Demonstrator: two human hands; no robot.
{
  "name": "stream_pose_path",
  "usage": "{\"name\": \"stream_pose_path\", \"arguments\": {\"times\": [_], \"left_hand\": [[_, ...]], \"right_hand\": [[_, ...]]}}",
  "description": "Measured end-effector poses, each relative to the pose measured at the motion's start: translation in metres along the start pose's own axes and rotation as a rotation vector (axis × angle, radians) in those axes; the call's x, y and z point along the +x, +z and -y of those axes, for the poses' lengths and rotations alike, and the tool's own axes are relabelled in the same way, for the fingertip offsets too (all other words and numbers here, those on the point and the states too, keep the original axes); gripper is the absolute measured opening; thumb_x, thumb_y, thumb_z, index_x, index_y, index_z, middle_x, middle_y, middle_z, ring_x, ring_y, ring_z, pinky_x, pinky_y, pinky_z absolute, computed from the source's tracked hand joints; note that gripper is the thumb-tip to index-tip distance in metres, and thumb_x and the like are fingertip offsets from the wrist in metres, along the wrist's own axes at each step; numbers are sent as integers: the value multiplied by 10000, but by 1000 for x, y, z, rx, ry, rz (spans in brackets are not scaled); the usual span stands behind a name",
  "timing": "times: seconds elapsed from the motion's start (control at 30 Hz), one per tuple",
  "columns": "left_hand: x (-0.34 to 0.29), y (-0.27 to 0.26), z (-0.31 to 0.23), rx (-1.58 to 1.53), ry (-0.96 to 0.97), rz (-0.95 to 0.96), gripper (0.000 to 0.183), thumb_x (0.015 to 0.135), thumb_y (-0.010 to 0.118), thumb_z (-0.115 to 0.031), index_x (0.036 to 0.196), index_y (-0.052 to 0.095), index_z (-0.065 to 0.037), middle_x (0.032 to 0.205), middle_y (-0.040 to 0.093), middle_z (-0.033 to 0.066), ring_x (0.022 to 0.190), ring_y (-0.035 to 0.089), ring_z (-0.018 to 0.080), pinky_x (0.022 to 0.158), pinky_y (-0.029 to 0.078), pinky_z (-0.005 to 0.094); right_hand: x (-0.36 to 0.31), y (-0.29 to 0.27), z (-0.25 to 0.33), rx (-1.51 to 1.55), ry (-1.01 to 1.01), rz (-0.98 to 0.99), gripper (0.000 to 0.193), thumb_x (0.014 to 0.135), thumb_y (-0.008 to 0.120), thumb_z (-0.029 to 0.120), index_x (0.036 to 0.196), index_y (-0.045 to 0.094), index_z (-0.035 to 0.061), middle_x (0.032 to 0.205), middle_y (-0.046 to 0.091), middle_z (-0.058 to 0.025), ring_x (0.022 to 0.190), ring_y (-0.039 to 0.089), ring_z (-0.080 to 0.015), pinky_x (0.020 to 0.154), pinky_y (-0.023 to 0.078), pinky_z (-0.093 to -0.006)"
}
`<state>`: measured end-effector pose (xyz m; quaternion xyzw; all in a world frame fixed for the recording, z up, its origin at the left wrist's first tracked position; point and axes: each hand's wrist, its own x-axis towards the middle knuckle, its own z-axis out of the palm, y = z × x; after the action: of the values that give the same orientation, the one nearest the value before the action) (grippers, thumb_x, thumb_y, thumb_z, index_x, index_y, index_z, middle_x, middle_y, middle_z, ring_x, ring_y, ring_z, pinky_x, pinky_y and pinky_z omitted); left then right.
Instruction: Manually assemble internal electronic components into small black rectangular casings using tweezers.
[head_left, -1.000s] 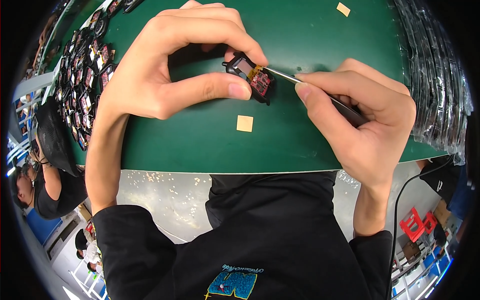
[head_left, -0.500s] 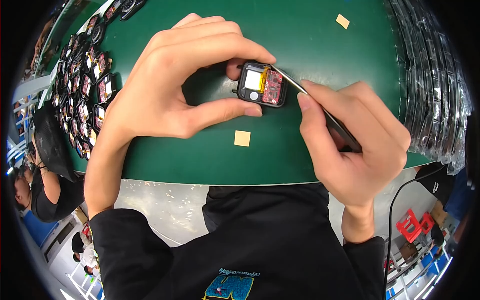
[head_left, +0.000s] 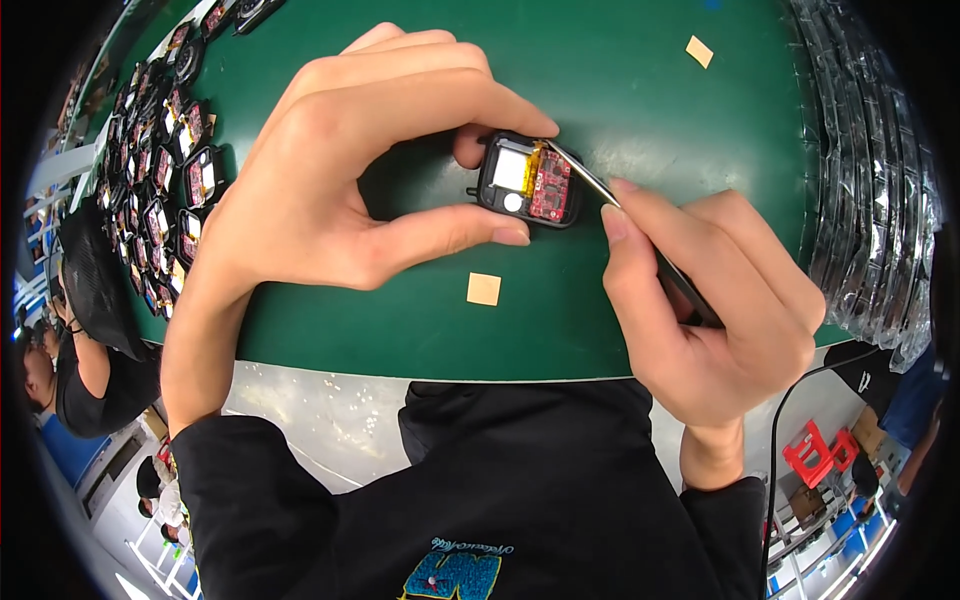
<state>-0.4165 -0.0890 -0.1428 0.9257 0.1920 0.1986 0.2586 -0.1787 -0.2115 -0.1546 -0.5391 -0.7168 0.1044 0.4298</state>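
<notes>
My left hand (head_left: 340, 165) grips a small black watch-like case (head_left: 497, 187) by its edges, thumb along the near side and index finger at the far side. The case is open, face up. Inside show a white battery (head_left: 508, 168), yellow tape and a red circuit board (head_left: 552, 185). My right hand (head_left: 715, 295) is closed on a pair of dark tweezers (head_left: 685, 290), held like a pen. Their silver tip meets the case's far edge, close to the yellow tape and my left index fingertip. Exactly what the tip touches is too small to make out.
A beige paper square (head_left: 484, 289) lies nearer me on the green table (head_left: 420, 335), another (head_left: 699, 52) at the far right. Many similar open cases (head_left: 155, 170) crowd the left side. Stacked clear plastic trays (head_left: 865, 190) line the right. People sit beyond both sides.
The table edge, hands and case all appear slightly lower in the picture. Both grips stay the same, and the tweezer tip remains at the case's far edge.
</notes>
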Motion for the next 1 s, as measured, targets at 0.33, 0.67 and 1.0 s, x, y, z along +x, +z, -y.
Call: {"name": "stream_pose_path", "arguments": {"times": [0.33, 0.67, 1.0], "left_hand": [[1, 3, 0, 4, 19, 3, 636, 664, 978, -306, 1181, 818, 27, 905, 735, 81, 760, 620, 211, 804, 446, 354], [-1, -2, 0, -22, -3, -5, 581, 669, 978, -207, 1191, 806, -18, 861, 682, 39, 773, 593, 187, 765, 420, 335], [6, -15, -12, -110, -213, 37, 537, 720, 981, -198, 1202, 799, -47, 928, 701, 33, 770, 542, 167, 807, 434, 328]], "right_hand": [[-4, 2, -6, 30, -30, -11, 229, 783, 844, -138, 991, 848, -43, 704, 667, -52, 531, 507, -79, 481, 338, -249], [3, -3, 0, 84, 87, -61, 167, 847, 840, -111, 1002, 841, -50, 693, 637, -31, 564, 505, -66, 519, 339, -243], [5, -9, 0, 345, 247, -237, 118, 880, 833, -27, 996, 817, -34, 704, 628, -74, 535, 551, -119, 500, 411, -305]]}}
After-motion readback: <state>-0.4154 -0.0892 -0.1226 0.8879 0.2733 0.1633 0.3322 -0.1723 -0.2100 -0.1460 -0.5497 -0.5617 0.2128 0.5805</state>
